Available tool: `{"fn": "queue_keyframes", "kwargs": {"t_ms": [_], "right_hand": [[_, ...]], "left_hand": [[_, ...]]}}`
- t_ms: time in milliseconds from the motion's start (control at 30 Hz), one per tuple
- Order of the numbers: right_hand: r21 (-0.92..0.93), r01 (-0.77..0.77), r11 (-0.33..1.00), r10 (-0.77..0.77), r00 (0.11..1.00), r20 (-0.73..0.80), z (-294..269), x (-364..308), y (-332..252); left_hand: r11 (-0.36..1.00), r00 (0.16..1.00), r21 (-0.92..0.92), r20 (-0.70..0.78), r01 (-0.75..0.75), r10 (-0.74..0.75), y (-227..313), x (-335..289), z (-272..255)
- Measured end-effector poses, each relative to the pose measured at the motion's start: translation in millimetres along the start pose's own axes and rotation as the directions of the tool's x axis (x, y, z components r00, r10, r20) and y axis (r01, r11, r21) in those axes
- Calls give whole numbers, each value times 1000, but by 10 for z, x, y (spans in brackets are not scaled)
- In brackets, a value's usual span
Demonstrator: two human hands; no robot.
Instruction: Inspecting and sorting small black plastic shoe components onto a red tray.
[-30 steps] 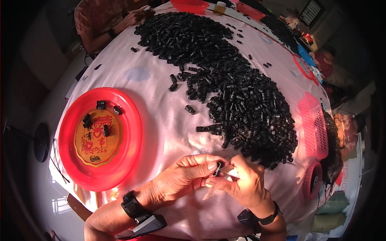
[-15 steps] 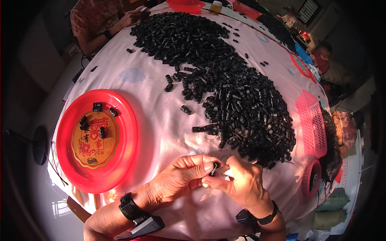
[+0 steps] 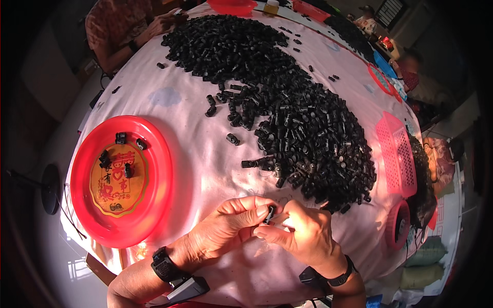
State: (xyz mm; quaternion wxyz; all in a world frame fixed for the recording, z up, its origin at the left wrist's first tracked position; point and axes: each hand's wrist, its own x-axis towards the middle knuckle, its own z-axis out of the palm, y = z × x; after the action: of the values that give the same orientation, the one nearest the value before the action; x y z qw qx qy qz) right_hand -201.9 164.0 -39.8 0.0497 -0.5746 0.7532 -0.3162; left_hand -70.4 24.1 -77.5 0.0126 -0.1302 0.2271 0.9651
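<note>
Between the thumb and fingers of my left hand is a small black plastic piece, which looks like a cord lock. My right hand is close beside it, fingers closed on a thin, pale, blade-like tool whose tip meets the piece; most of the tool is hidden in the fist. Ahead of both hands lies a large heap of similar black cord locks. To the left, a round red plate with a printed yellow centre holds several of these pieces.
A pink cloth covers the table. A pink perforated basket and a smaller pink round one stand at the right edge. Across the table is a co-worker's arm. More people and a red basket are farther back.
The black piece in my left hand has turned more upright, and my right hand has shifted slightly left against it. The view has moved a little.
</note>
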Motion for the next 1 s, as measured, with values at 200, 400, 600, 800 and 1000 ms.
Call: {"fn": "queue_keyframes", "kwargs": {"t_ms": [200, 400, 600, 800, 1000], "right_hand": [[-11, -62, 998, 62, 998, 18, -24, 10, -8], [-45, -32, 998, 32, 999, 1, 6, -2, 20], [-55, -70, 996, 71, 997, 25, -19, -9, 0], [-46, -64, 997, 64, 998, 3, -14, -3, 1], [-115, -69, 991, 73, 997, 31, -26, 9, 2]], "left_hand": [[1000, 1000, -13, 22, 18, -18, -3, 10, -16], [1000, 1000, -18, -5, 7, -7, -17, -1, -18], [1000, 1000, 0, 1, 13, -13, -13, 7, -19], [1000, 1000, -4, 2, 13, -13, -20, 1, -32], [999, 999, 36, -46, 17, -15, -18, 13, -10]]}}
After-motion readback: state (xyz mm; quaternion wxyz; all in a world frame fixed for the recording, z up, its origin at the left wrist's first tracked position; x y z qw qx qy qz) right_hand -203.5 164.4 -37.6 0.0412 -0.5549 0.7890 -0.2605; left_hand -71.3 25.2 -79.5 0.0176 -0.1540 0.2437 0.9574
